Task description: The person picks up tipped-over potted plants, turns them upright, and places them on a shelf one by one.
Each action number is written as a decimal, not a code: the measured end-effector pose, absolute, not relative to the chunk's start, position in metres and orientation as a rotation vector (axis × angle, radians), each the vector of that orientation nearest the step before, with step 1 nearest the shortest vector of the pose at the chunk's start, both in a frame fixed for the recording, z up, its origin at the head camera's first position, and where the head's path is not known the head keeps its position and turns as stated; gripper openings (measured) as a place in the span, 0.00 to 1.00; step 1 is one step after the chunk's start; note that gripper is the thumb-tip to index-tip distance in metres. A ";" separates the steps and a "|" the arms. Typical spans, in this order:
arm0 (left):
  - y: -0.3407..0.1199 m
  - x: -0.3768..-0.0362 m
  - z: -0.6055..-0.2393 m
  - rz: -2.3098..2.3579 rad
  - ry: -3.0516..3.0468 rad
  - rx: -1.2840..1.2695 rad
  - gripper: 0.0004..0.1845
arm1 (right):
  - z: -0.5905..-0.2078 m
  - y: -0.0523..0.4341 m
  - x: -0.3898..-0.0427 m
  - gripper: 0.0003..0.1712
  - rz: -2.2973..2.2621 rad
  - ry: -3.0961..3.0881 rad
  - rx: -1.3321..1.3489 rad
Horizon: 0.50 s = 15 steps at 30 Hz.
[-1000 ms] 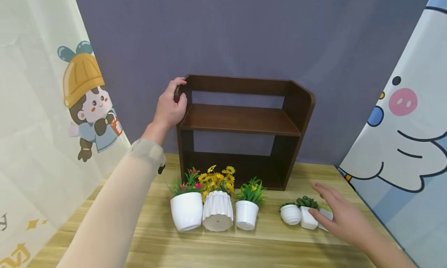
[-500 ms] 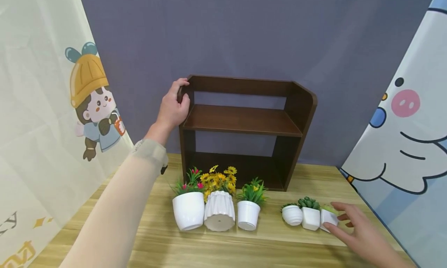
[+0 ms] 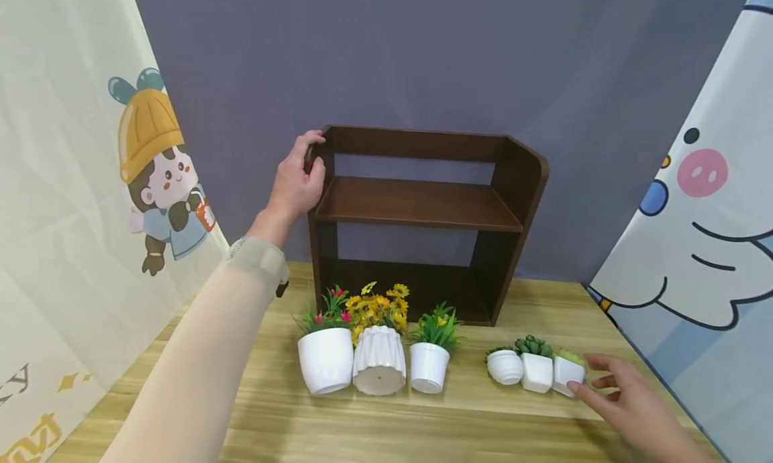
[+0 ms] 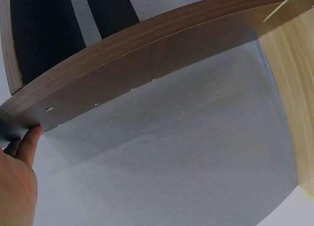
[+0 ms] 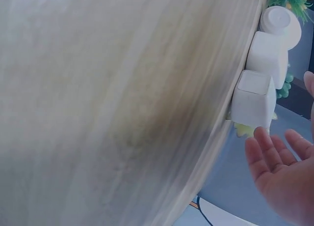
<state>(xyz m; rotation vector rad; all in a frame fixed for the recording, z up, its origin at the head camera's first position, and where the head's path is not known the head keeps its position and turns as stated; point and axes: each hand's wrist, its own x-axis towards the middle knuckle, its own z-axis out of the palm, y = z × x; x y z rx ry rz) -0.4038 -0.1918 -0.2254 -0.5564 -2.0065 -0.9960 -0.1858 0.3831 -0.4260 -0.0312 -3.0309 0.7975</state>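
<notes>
The left hand [image 3: 296, 186] grips the upper left side of the brown shelf [image 3: 417, 204], standing on the wooden surface [image 3: 423, 433]. The right hand [image 3: 631, 399], relaxed with fingers loosely bent, is at the rightmost small white pot [image 3: 565, 374]; whether they touch, I cannot tell.
</notes>
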 end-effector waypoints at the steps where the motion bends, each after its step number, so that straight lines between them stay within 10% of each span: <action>1: -0.192 -0.404 -0.225 -0.999 -2.006 -0.558 0.21 | -0.427 0.384 -0.186 0.53 0.795 -3.033 -0.033; 15: -0.192 -0.406 -0.227 -1.024 -2.019 -0.540 0.22 | -0.441 0.390 -0.190 0.45 0.934 -2.949 0.049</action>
